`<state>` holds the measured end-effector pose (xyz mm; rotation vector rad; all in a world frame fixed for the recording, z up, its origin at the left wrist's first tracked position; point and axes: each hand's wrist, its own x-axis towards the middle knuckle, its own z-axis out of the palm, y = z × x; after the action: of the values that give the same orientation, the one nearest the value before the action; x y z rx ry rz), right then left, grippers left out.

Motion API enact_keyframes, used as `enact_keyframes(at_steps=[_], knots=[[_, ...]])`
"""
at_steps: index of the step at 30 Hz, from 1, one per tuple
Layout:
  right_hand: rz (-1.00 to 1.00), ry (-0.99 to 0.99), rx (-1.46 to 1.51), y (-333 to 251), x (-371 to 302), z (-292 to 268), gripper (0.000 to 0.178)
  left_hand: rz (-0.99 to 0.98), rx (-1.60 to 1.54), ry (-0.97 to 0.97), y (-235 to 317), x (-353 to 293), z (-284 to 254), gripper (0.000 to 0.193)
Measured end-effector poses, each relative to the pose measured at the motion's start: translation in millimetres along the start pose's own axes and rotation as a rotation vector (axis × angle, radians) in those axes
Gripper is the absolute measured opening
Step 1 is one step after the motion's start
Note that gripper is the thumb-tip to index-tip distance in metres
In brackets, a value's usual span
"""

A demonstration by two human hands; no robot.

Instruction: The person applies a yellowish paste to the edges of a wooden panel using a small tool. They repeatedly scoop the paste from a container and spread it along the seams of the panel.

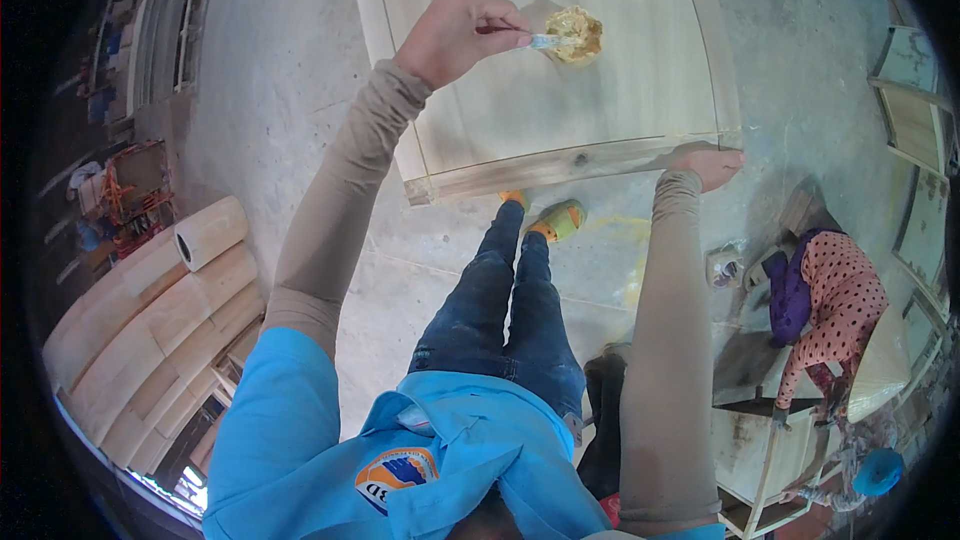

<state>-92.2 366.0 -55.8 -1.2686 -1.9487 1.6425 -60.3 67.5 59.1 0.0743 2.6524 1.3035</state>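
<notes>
A pale wooden panel (560, 105) with a raised frame lies in front of me. On it sits a rough round mass of yellowish paste (577, 32); whether a shallow dish is under it I cannot tell. My left hand (465, 35) is closed in a pinch on a small, narrow, whitish-blue strip like a spatula (548, 41), whose far end reaches into the paste. At the panel's near right corner, my right hand (708, 167) is closed over the frame edge, its fingers partly hidden.
Curved wooden pieces (165, 315) are stacked at left. A person in a dotted pink top (845, 280) bends over a wooden frame box (760, 460) at right. Further wooden frames (910, 130) stand along the right side. My feet are on the concrete floor (400, 360) below the panel.
</notes>
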Motion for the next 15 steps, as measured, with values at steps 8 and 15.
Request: enact_keyframes(at_steps=[8, 15], knots=[[-0.008, 0.033, 0.021, 7, 9, 1, 0.058, 0.059, -0.15, 0.129, 42, -29, 87, 0.008], [0.011, -0.014, 0.077, -4, -1, -1, 0.063, 0.226, 0.146, 0.285, 38, -22, 155, 0.015]])
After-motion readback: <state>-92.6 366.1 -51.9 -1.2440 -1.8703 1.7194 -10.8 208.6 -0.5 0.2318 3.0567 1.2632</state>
